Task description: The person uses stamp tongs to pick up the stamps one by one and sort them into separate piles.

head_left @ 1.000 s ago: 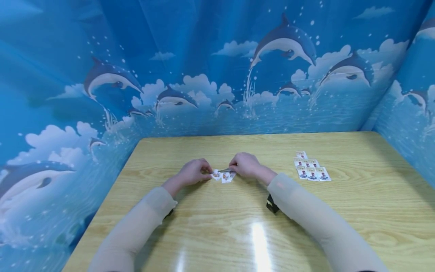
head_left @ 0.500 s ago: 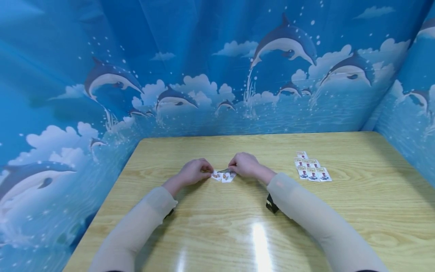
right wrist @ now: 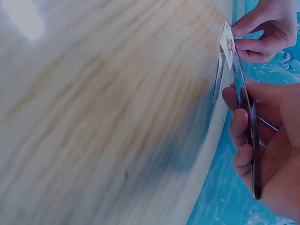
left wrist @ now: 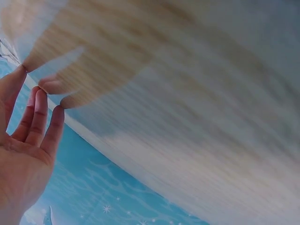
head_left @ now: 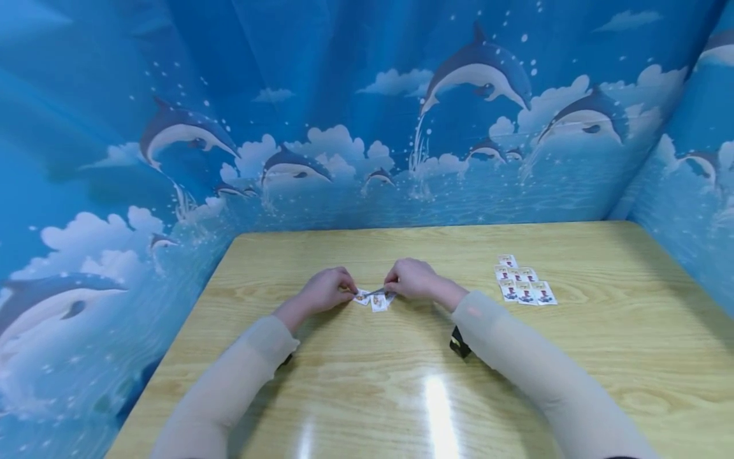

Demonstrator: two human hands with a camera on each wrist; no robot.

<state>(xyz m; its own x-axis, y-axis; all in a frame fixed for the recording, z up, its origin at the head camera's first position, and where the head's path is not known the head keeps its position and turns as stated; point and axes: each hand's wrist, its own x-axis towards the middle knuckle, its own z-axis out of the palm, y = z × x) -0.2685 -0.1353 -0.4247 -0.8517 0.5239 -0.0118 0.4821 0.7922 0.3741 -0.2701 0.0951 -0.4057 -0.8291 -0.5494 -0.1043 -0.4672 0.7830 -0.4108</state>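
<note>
Metal tweezers (right wrist: 251, 126) lie along the fingers of my right hand (head_left: 415, 278), which grips them with tips pointing left. Those tips meet a small white picture card (head_left: 361, 297). At the card's far-left edge is my left hand (head_left: 327, 290), thumb and a finger at its corner. In the right wrist view the same card (right wrist: 228, 43) stands between the left fingertips and the tweezers. A second picture card (head_left: 379, 303) lies just in front of the tweezers, and part of a third (head_left: 391, 297) shows beside the right fingertips. In the left wrist view, my left fingertips (left wrist: 56, 115) are close to the tabletop.
On the right of the wooden table (head_left: 367, 370) several similar picture cards (head_left: 523, 284) lie in overlapping rows. A blue curtain with dolphins (head_left: 344, 127) stands behind the table's far edge and along both sides. A dark strap (head_left: 459, 344) shows under the right sleeve.
The tweezer tips and the card at the left fingertips have shifted slightly left, and the tweezers slant more. The card in front sits slightly nearer me. Both arms stay almost still.
</note>
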